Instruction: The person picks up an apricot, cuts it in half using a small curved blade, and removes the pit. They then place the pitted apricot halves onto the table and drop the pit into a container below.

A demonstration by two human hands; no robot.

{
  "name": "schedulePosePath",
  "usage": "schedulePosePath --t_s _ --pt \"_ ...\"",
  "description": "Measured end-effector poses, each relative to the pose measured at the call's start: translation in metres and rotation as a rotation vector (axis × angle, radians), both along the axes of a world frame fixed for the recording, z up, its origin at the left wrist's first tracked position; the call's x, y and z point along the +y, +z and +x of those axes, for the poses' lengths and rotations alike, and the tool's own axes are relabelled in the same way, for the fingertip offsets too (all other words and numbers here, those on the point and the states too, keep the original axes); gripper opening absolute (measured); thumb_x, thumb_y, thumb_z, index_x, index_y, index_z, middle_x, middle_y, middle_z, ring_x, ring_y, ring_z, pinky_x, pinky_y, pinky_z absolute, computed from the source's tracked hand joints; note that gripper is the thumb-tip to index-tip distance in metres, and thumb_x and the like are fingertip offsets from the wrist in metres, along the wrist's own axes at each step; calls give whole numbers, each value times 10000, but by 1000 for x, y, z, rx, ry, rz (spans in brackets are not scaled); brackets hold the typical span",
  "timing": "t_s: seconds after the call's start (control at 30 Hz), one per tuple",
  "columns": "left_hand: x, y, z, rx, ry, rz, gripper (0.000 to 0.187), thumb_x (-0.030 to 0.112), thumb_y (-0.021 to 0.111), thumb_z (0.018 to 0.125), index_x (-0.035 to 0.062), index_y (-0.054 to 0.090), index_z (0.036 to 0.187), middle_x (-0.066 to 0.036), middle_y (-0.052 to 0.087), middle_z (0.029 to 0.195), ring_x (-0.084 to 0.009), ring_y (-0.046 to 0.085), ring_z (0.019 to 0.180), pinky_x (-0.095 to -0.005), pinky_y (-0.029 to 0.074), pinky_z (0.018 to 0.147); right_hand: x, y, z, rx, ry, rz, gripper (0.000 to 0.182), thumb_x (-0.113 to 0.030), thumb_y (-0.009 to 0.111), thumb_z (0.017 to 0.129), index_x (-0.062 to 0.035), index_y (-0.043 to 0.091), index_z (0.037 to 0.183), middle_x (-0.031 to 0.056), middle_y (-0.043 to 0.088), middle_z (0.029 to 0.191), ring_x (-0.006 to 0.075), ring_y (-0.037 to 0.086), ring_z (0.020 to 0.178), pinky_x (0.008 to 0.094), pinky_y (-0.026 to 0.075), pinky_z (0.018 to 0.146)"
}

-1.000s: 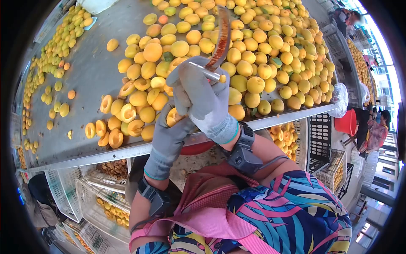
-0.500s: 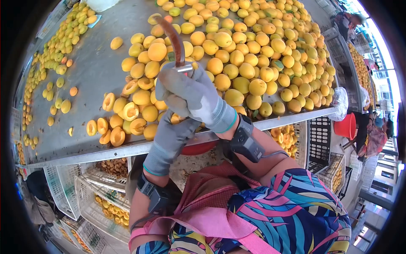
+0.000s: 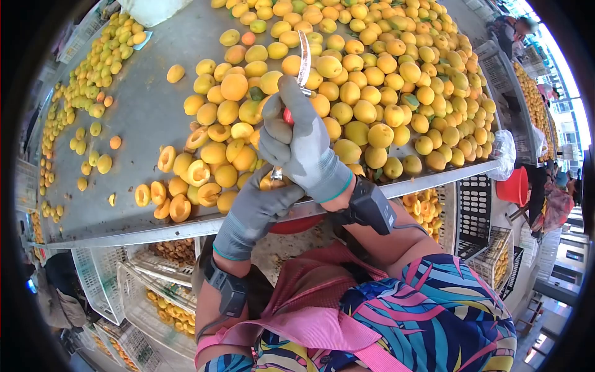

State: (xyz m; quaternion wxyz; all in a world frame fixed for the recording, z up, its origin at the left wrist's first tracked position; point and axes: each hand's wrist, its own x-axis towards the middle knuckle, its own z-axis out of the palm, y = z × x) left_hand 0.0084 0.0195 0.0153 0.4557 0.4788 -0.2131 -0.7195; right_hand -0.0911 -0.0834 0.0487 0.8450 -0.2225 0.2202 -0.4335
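Observation:
Gray gloves cover both hands at the front edge of a metal table (image 3: pixel 142 74). My right hand (image 3: pixel 300 136) is closed round the red handle of a curved knife (image 3: pixel 304 59), its blade pointing up and away. Just below and left of it, my left hand (image 3: pixel 257 201) is wrapped round an apricot (image 3: pixel 269 183), partly hidden by the fingers. A small metal piece shows at the apricot, between the two hands. Whole apricots (image 3: pixel 372 93) are heaped beyond and to the right. Several opened halves (image 3: pixel 180 208) lie to the left of my left hand.
A smaller row of apricots (image 3: pixel 102 62) runs along the table's far left. Below the edge are white crates (image 3: pixel 133 291) of halves, a red basin (image 3: pixel 297 224) and a black crate (image 3: pixel 474 204). A red bucket (image 3: pixel 510 186) and other people (image 3: pixel 511 31) are at the right.
My right hand has turned, so the blade is now farther right and shows its shiny side. My left hand has moved slightly right and down, and the apricot in it shows more.

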Motion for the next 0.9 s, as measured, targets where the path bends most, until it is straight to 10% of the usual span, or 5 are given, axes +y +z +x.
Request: schedulePosePath --t_s 0.2,0.5,0.6,0.9 --pt "-13 19 4 -228 -133 -111 550 208 752 796 -13 492 1228 -28 633 913 -65 564 737 -205 464 601 -1 1 5 173 -116 120 416 -504 486 940 -126 484 764 -55 230 481 88 225 353 266 190 360" --pt "-19 10 3 -429 -34 -115 597 372 780 760 -15 555 1155 -45 625 818 -105 573 710 -236 471 623 -13 -12 0 75 -194 404 408 -473 493 935 -117 465 738 -43 277 488 125 303 380 291 240 364" --pt "-19 7 8 -942 -69 -323 484 369 775 757 2 612 1027 -101 636 786 -161 602 713 -287 486 650 -14 -9 -2 119 -289 301 396 -447 514 932 -102 478 741 -40 295 477 122 312 358 286 251 351" --pt "-22 0 18 -1002 -155 -662 354 211 705 833 20 614 1117 -74 638 999 -146 601 820 -268 493 747 -26 -1 -25 152 -420 91 360 -396 550 938 -87 525 755 -41 317 497 78 259 380 247 205 351"
